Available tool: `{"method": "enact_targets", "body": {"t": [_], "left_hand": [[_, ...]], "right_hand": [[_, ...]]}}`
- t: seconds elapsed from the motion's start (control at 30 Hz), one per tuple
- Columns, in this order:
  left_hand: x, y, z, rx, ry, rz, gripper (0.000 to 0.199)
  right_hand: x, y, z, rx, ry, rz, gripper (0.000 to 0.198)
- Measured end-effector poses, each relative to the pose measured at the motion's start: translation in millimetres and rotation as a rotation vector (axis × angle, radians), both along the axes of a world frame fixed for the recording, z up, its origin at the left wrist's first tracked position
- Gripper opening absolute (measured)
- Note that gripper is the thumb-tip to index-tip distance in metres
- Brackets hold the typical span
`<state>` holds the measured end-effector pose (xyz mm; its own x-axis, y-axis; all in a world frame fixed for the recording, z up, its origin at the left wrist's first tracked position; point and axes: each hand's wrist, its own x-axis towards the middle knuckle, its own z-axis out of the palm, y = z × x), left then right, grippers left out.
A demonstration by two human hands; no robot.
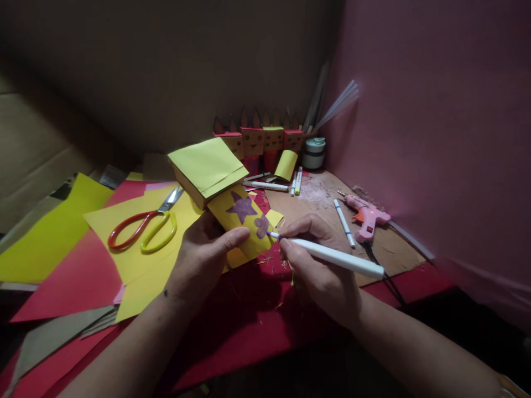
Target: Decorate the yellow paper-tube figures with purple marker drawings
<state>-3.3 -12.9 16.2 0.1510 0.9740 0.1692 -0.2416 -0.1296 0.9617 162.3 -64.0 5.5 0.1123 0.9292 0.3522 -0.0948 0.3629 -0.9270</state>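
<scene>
My left hand [207, 249] is closed around a yellow paper figure [219, 207], its thumb pressed on the lower part. The figure has a boxy head with a yellow top [207, 166] and a yellow body tilted toward me. A purple star [241, 207] and a smaller purple flower [262, 226] are coloured on that body. Between the fingers of my right hand [315, 254] is a white marker pen [336, 256], its tip at the edge of the flower. The fingers behind the figure are hidden.
Red-and-yellow-handled scissors [151, 224] lie on yellow paper [141, 271] at the left. Several finished-looking box figures [253, 141] stand at the back beside a small lidded jar [314, 153]. A pink glue gun [368, 215] and another marker [344, 223] rest on brown board [394, 254] at the right.
</scene>
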Motion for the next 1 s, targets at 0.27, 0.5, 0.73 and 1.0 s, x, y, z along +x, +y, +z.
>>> {"method": "enact_targets", "body": {"t": [0.27, 0.5, 0.73, 1.0], "left_hand": [[2.5, -1.1, 6.5, -0.015, -0.056, -0.028, 0.045], [-2.7, 4.0, 0.6, -0.024, -0.091, -0.103, 0.042], [-6.1, 4.0, -4.2, -0.019, -0.07, -0.087, 0.043], [-4.3, 5.1, -1.4, -0.016, -0.059, -0.088, 0.046]], "right_hand": [[4.9, -1.4, -2.1, 0.005, 0.036, 0.041, 0.004], [3.2, -3.2, 2.1, 0.006, 0.056, 0.091, 0.005], [2.0, -4.3, 1.2, 0.027, 0.049, 0.097, 0.004], [2.2, -2.9, 2.0, 0.03, 0.029, 0.092, 0.004]]}}
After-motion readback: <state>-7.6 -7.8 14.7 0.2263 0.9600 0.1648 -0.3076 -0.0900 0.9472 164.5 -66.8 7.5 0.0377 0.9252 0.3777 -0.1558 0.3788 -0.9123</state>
